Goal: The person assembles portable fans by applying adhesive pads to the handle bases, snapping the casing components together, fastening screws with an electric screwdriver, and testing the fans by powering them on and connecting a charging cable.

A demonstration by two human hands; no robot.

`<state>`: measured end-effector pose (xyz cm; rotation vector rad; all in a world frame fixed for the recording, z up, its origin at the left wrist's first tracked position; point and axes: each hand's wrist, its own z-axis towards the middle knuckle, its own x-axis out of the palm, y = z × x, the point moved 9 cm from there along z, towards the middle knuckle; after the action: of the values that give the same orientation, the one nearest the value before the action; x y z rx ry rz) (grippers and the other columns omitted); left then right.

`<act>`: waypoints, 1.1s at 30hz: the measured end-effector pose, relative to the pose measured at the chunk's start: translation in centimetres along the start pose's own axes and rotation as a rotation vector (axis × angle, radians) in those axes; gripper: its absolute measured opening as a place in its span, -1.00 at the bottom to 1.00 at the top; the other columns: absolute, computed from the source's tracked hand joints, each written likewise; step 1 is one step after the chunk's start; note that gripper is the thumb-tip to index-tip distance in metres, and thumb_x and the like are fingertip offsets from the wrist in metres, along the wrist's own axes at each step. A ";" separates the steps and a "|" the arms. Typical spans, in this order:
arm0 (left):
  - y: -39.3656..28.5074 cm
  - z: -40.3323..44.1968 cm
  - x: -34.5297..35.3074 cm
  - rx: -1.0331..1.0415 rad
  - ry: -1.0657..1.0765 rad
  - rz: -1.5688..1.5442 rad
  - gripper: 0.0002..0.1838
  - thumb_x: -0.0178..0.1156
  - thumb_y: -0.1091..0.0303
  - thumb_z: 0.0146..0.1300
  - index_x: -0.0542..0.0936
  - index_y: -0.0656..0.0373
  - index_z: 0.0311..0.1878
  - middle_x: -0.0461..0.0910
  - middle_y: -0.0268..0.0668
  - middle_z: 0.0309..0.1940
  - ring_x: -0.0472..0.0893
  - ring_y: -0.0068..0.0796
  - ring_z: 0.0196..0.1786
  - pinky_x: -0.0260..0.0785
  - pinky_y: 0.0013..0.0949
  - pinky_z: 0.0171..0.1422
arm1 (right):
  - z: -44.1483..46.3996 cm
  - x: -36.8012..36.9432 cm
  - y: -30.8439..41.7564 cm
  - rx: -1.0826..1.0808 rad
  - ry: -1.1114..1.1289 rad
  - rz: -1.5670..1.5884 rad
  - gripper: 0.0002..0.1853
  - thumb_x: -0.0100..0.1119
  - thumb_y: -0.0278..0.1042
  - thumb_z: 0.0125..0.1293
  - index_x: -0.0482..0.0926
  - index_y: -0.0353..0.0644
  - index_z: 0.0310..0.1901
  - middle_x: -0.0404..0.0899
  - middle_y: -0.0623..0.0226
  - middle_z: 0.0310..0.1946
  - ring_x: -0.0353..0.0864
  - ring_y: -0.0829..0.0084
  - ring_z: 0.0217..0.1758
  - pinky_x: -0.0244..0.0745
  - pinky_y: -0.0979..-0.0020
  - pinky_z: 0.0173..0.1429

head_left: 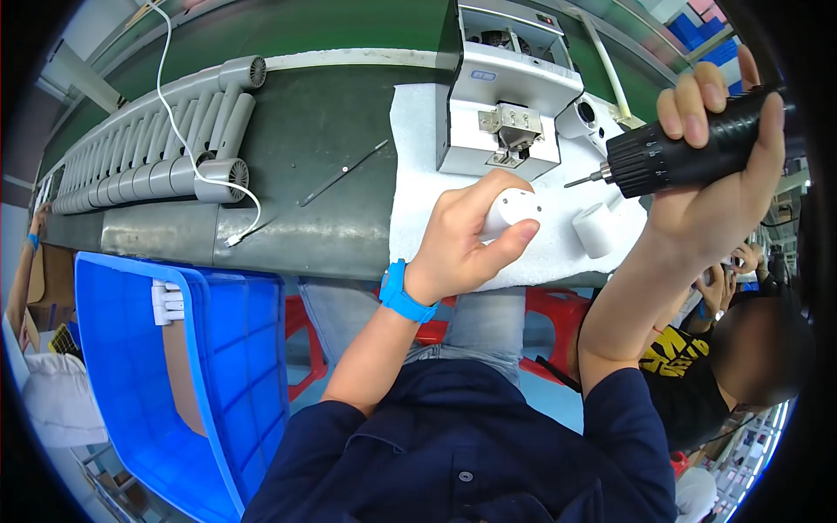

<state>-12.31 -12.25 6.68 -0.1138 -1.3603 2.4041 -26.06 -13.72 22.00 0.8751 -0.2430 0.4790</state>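
Note:
My left hand (475, 231) is closed around a small white cylindrical part (513, 209), whose round end faces up and shows small dark holes. To the right, my right hand (719, 131) grips a black electric screwdriver (676, 150). Its thin metal bit (582, 180) points left toward the white part, apart from it. A white cylinder (595, 230) lies on the white foam sheet (417, 166) between my hands. Just beyond my left hand stands a silver and black machine (510, 87) with a metal fixture (514, 126) on its front.
Grey tubular parts (157, 144) lie in rows on the green bench at left, with a white cable (179, 131) across them. A thin dark rod (343, 173) rests mid-bench. A blue bin (248, 349) stands at lower left. Another person (689, 366) sits at right.

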 end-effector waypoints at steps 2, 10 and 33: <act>0.1 0.0 0.0 -0.017 0.002 0.002 -0.70 0.15 0.19 0.27 0.48 0.28 -0.20 0.53 -0.31 -0.49 0.51 -0.60 -0.44 0.35 -0.55 -0.34 | -0.1 -0.7 -0.1 -0.003 -0.003 -0.114 -0.55 -0.10 -0.21 0.40 0.22 -0.40 0.16 0.26 0.22 -0.34 0.26 0.51 -0.44 0.22 0.45 -0.29; -0.1 0.1 -1.0 -0.055 0.035 0.065 -0.70 0.24 0.49 0.16 0.41 0.23 -0.06 0.54 -0.30 -0.36 0.51 -0.60 -0.29 0.36 -0.52 -0.20 | -1.5 -2.6 -1.0 0.047 -0.080 -0.134 -0.54 -0.05 -0.11 0.40 0.26 -0.29 0.16 0.35 0.26 -0.40 0.36 0.48 -0.51 0.30 0.41 -0.34; 0.6 -10.2 -8.4 -0.748 0.518 0.552 -0.67 0.08 0.36 0.27 0.37 0.24 0.07 0.59 -0.08 -0.34 0.62 -0.29 -0.32 0.41 -0.27 -0.23 | -3.0 -3.9 -3.5 0.146 -0.116 -0.122 -0.60 -0.05 -0.24 0.43 0.26 -0.31 0.18 0.34 0.29 -0.42 0.35 0.52 -0.49 0.29 0.46 -0.37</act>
<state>-2.14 -7.28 -0.18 -1.3462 -2.0326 1.8462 -27.64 -14.46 16.28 1.0556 -0.2615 0.3353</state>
